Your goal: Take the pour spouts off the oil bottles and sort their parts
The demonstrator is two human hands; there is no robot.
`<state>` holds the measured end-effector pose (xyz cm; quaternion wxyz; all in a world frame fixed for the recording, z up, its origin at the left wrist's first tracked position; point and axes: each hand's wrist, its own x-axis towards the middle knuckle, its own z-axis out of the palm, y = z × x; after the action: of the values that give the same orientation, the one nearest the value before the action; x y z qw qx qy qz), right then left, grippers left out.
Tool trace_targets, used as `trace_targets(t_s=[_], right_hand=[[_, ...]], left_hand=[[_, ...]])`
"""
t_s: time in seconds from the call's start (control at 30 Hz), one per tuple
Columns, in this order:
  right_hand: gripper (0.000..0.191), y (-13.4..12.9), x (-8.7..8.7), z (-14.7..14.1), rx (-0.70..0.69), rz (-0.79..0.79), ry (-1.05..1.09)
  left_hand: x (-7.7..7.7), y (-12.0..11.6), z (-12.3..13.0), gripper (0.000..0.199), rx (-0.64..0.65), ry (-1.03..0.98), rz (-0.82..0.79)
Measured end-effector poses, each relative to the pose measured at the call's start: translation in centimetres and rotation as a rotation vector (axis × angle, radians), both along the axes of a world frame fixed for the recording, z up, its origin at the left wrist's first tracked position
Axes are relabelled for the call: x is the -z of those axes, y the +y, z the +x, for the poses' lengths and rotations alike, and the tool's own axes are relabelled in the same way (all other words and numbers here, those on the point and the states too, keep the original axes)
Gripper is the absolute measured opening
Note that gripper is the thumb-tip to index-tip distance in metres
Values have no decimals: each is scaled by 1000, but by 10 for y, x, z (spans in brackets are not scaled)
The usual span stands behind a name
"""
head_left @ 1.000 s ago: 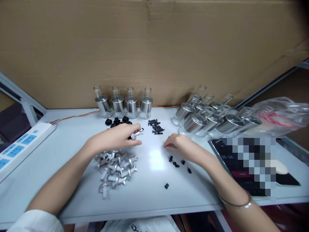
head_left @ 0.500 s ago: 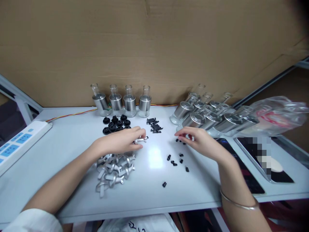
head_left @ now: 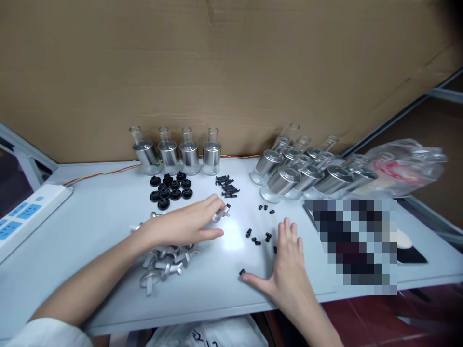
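Observation:
My left hand [head_left: 195, 221] holds a small silver metal piece [head_left: 219, 215] with a black tip, between curled fingers, with the thumb held apart below. Under and beside that wrist lies a pile of silver metal pieces [head_left: 166, 267] with rounded rings and flat tabs. My right hand [head_left: 289, 270] is spread flat, low over the table, with nothing held. Its thumb tip is by a small black cap [head_left: 242, 272]; whether it touches is hard to tell. Several more small black caps [head_left: 268, 236] lie scattered left of and beyond its fingers.
Black ridged stoppers [head_left: 175, 194] and thin black pins [head_left: 230, 189] lie beyond my left hand. Glass bottles with metal sleeves [head_left: 189, 155] stand at the back; more bottles [head_left: 284, 180] crowd the right beside a clear plastic bag [head_left: 408, 166]. A white power strip [head_left: 32, 212] lies left.
My right hand has moved down and toward me from the far caps, and its fingers have spread. My left hand keeps the silver piece; its thumb has moved away from the fingers.

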<state>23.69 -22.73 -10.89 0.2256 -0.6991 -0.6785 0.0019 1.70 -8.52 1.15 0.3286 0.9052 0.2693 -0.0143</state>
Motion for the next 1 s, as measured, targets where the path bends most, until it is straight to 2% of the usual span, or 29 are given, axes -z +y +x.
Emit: trace_targets(t_s=[0.07,0.13,0.3,0.4,0.6,0.77,0.83,0.9,1.0], right_hand=[[141,10,0,6,5,-22,8],[138,20,-1,17,-41,-85,50],[99,43,-4,37,-127,-160,181],[90,57,-6,42,-257,-163,195],[92,64,-18,43,-500,-210,259],[94,62,-28,27,-594,-228,103],[80,64,-30,20,-627,-208,60],[55,68,-30,14,-645,-183,81],[23,74,-29,9,-591,-126,176]], left_hand=[[-1,0,-2,22,-10,6,-2],[-2,-1,-3,23,-23,19,-1],[-5,-2,-4,23,-27,34,-3],[-7,-2,-3,21,-24,39,5],[-9,-3,-4,22,-15,34,10],[-7,-1,-5,21,-14,11,9],[-6,0,-5,22,-12,12,13],[-5,0,-4,23,-6,19,16],[-4,-1,-4,23,3,24,3]])
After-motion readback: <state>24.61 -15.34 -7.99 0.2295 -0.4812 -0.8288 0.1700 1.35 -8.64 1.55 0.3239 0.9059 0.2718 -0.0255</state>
